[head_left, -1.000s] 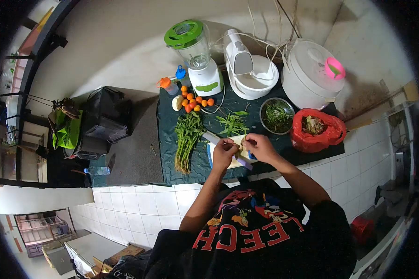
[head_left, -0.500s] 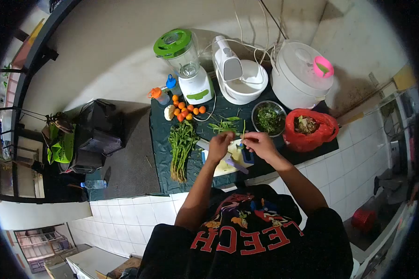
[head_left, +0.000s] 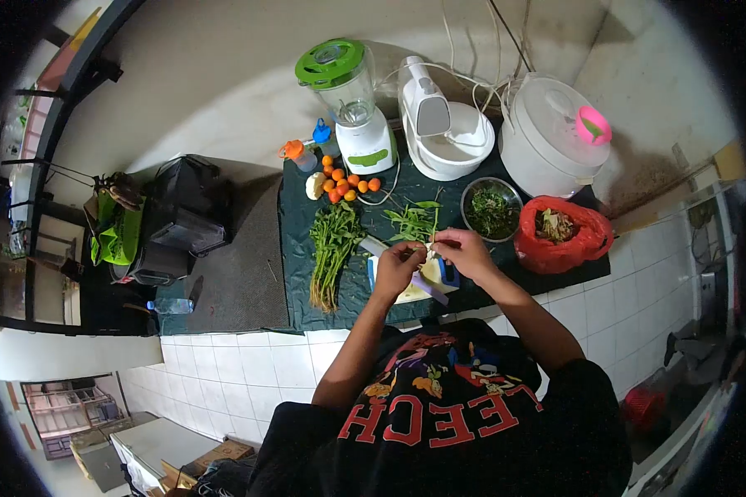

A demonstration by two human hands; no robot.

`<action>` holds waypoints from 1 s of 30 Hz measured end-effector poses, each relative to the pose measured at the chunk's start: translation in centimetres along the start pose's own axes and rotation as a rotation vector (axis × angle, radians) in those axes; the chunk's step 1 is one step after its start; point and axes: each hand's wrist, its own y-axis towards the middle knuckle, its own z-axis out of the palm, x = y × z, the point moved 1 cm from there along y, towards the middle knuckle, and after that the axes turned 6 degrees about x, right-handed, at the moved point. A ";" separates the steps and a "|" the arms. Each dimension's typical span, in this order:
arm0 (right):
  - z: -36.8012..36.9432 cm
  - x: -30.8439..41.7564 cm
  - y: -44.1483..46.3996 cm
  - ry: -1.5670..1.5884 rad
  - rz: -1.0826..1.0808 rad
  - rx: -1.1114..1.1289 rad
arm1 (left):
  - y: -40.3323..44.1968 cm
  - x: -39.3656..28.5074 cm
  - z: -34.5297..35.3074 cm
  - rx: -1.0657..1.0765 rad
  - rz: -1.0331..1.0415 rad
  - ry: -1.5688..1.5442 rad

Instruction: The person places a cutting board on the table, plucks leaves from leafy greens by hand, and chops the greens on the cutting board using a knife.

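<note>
Stem (head_left: 436, 220) between fingertips of right hand (head_left: 466, 254), left hand (head_left: 399, 268) narrow beside it, both above cutting board (head_left: 405, 293)

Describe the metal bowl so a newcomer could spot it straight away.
Find the big white lidded tub at the right, near the wall. In front of it lies an open red plastic bag, and just left of that sits the round metal bowl. Unlike the mixer's white bowl behind it, this one is silvery and holds leafy greens.
</note>
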 end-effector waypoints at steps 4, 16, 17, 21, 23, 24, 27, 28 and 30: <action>-0.1 0.2 0.0 -0.042 0.018 0.034 | -0.1 0.4 0.3 -0.013 0.014 0.044; -0.9 1.8 -1.1 -0.253 -0.120 0.120 | 0.0 -0.8 2.3 -0.100 0.103 -0.013; -0.9 1.8 -1.2 -0.252 -0.119 0.117 | 0.0 -0.8 2.3 -0.087 0.107 -0.020; -0.3 1.8 -1.6 -0.224 -0.129 0.114 | -0.2 -1.5 2.3 -0.090 0.121 -0.056; 0.1 1.7 -1.9 -0.170 -0.149 0.114 | -0.5 -2.1 2.2 -0.081 0.038 0.089; 0.3 1.8 -1.9 -0.210 -0.153 0.099 | -0.5 -2.1 2.1 -0.081 0.038 0.089; 0.5 2.0 -2.0 -0.267 -0.149 0.086 | -0.6 -1.2 2.0 -0.080 0.031 0.120; 0.6 2.0 -2.0 -0.283 -0.142 0.089 | -0.4 -0.3 1.9 -0.079 0.047 0.069; 0.6 1.9 -2.0 -0.279 -0.160 0.088 | -0.6 0.1 1.8 -0.080 0.062 0.019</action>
